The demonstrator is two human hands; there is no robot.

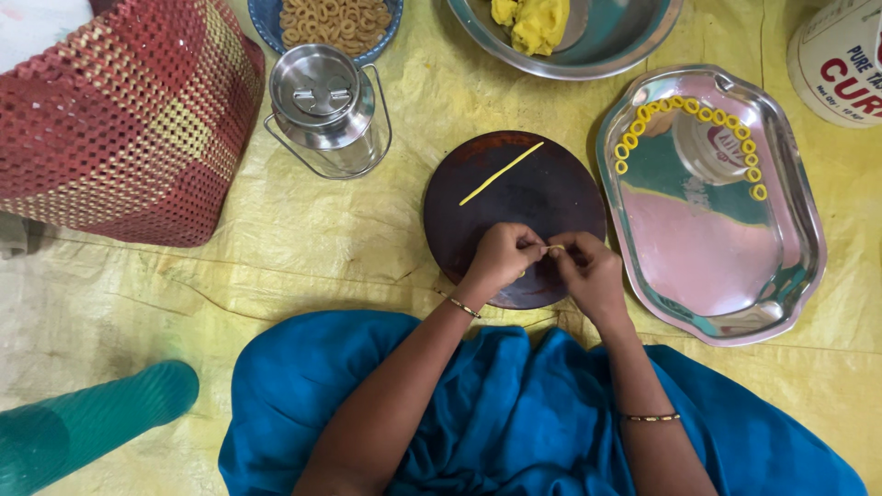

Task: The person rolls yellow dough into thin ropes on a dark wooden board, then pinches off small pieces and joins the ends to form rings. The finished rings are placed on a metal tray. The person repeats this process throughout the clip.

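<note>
Head view, hands: left hand (501,257) and right hand (588,268) together, both pinching a small dough piece (554,247).
Beyond hands: dough strip (501,174) on round board (478,220).
Right of hands: tray (790,276) with dough rings (726,119).

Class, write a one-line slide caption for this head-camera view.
Both hands pinch a yellow dough strip over a round dark board, beside a steel tray of dough rings.

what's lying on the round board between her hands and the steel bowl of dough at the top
In the head view, one thin yellow dough strip lies slantwise on the dark round board, between the hands and the steel bowl; nothing else there.
</note>
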